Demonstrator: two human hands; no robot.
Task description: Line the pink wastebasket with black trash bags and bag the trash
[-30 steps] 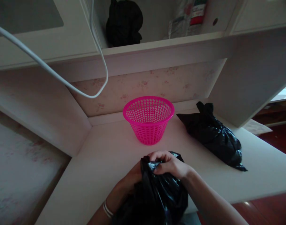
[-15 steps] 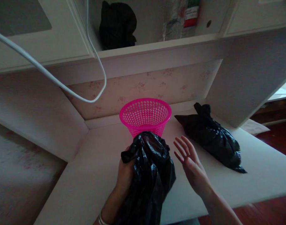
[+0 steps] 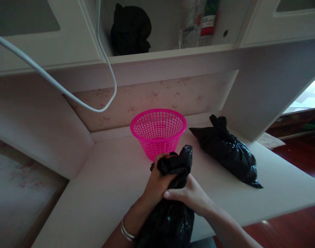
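Observation:
A black plastic bag [image 3: 172, 220] hangs in front of me, its upper part gathered into a neck. My left hand [image 3: 157, 179] wraps round the bunched top from the left. Just below it, my right hand [image 3: 189, 196] closes round the neck from the right, its thumb across the front. The fingers behind the plastic are hidden. Directly beyond the bag stands a pink perforated basket [image 3: 158, 141], upright on the white surface. A second black bag [image 3: 229, 148], knotted at its top, lies to the right of the basket.
The white desktop [image 3: 95, 193] is walled by side panels. Above it, a cabinet shelf holds a dark bundle [image 3: 131, 29] and a bottle with a red and white label [image 3: 208, 20]. A white cable [image 3: 49, 79] loops down at the upper left.
My right hand, open and apart from the bag before, has come left and closed round its neck. The bag's top is now bunched tighter, and my left hand has shifted right.

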